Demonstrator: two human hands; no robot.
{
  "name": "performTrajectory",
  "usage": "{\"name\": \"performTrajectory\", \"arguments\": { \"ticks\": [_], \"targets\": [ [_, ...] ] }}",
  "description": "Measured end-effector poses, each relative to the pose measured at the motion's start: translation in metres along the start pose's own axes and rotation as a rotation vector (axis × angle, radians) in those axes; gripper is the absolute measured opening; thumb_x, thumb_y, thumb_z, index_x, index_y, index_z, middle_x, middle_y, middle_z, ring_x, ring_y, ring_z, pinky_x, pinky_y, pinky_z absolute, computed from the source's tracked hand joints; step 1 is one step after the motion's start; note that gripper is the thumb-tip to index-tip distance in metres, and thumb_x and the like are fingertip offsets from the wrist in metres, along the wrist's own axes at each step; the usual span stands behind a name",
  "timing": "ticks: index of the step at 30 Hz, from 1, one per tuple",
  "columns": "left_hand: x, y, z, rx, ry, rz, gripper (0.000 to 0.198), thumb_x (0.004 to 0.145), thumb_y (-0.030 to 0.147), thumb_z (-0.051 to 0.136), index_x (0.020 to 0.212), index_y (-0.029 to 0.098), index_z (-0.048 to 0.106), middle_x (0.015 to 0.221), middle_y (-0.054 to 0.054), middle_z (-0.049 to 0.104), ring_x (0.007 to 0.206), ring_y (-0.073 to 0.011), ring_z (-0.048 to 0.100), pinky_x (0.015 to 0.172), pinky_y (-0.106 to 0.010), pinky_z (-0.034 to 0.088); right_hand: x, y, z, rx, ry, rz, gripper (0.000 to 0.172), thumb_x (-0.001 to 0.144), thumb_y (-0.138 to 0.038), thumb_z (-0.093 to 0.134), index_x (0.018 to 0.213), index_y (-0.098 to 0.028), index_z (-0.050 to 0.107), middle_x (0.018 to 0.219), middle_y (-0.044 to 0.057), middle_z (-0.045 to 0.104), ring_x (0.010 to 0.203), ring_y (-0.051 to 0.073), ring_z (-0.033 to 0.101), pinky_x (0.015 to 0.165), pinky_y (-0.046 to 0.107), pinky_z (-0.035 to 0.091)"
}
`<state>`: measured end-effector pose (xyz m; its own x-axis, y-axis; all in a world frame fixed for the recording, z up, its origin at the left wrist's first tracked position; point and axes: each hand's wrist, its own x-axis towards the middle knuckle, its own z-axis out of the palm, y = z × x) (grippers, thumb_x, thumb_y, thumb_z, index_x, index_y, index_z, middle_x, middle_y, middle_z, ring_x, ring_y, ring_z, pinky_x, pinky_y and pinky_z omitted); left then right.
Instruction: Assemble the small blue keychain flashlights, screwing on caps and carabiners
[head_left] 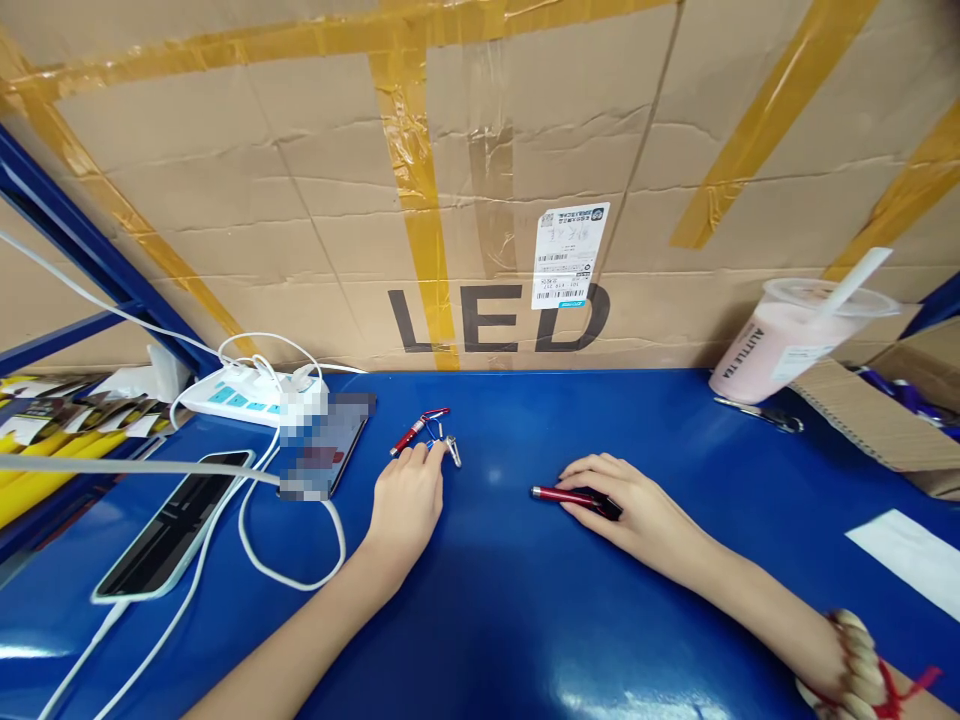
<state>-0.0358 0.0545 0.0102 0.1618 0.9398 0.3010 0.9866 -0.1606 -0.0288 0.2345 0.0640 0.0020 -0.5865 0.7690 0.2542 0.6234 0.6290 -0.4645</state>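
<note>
My left hand rests on the blue tabletop, fingers curled down over a small red keychain flashlight. A thin red carabiner and a silver clip show beyond its fingertips; the fingers partly hide how these are joined. To the right, my right hand is closed on a slim red penlight with a silver end pointing left. The penlight lies low over the table, and its dark rear part is partly covered by my palm and thumb.
At left are a white power strip, a charging phone, another phone and looping white cables. A tilted-looking pink drink cup stands right, by keys and an open carton. A large cardboard box walls the back.
</note>
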Motion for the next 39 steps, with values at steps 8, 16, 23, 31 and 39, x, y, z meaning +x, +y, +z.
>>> {"name": "performTrajectory", "arguments": {
  "ticks": [8, 16, 23, 31, 39],
  "targets": [
    [-0.025, 0.040, -0.020, -0.586, -0.205, 0.108, 0.022, 0.093, 0.037, 0.045, 0.104, 0.020, 0.054, 0.069, 0.002, 0.055, 0.066, -0.0148, 0.056, 0.061, -0.024, 0.042, -0.003, -0.022, 0.001, 0.107, 0.071, -0.132, 0.012, 0.094, -0.026, 0.050, 0.091, -0.017, 0.058, 0.088, 0.002, 0.061, 0.076, 0.013, 0.056, 0.071, 0.026, 0.042],
    [-0.034, 0.051, -0.022, -0.710, -0.267, 0.241, 0.026, 0.099, 0.027, 0.030, 0.083, 0.018, 0.049, 0.074, -0.001, 0.056, 0.069, -0.0170, 0.050, 0.064, -0.027, 0.038, -0.007, -0.041, 0.011, 0.345, 0.028, -0.025, 0.028, 0.093, -0.023, 0.050, 0.122, -0.019, 0.049, 0.096, 0.003, 0.053, 0.079, 0.010, 0.055, 0.074, 0.020, 0.046],
    [-0.031, 0.048, -0.016, -0.797, -0.170, 0.389, 0.023, 0.098, 0.019, 0.033, 0.103, 0.019, 0.056, 0.086, -0.003, 0.063, 0.073, -0.0180, 0.049, 0.069, -0.028, 0.039, -0.006, -0.047, 0.010, 0.506, -0.178, 0.096, 0.031, 0.099, -0.040, 0.038, 0.113, -0.020, 0.057, 0.090, 0.002, 0.061, 0.080, 0.011, 0.057, 0.074, 0.021, 0.043],
    [-0.032, 0.049, -0.021, -0.909, -0.248, 0.243, 0.017, 0.095, 0.029, 0.043, 0.108, 0.020, 0.051, 0.096, -0.004, 0.058, 0.087, -0.0189, 0.048, 0.079, -0.030, 0.039, -0.006, -0.044, 0.005, 0.261, -0.032, 0.035, 0.017, 0.097, -0.033, 0.047, 0.103, -0.026, 0.061, 0.092, -0.005, 0.064, 0.075, 0.009, 0.054, 0.077, 0.029, 0.027],
    [-0.027, 0.045, -0.025, -1.225, -0.310, -0.124, 0.029, 0.097, 0.040, 0.033, 0.110, 0.021, 0.050, 0.114, -0.005, 0.053, 0.110, -0.0189, 0.047, 0.093, -0.031, 0.034, -0.005, -0.036, 0.002, 0.094, 0.043, -0.018, 0.039, 0.099, -0.047, 0.032, 0.102, -0.020, 0.060, 0.095, 0.001, 0.066, 0.072, 0.011, 0.057, 0.072, 0.029, 0.031]
  ]
}}
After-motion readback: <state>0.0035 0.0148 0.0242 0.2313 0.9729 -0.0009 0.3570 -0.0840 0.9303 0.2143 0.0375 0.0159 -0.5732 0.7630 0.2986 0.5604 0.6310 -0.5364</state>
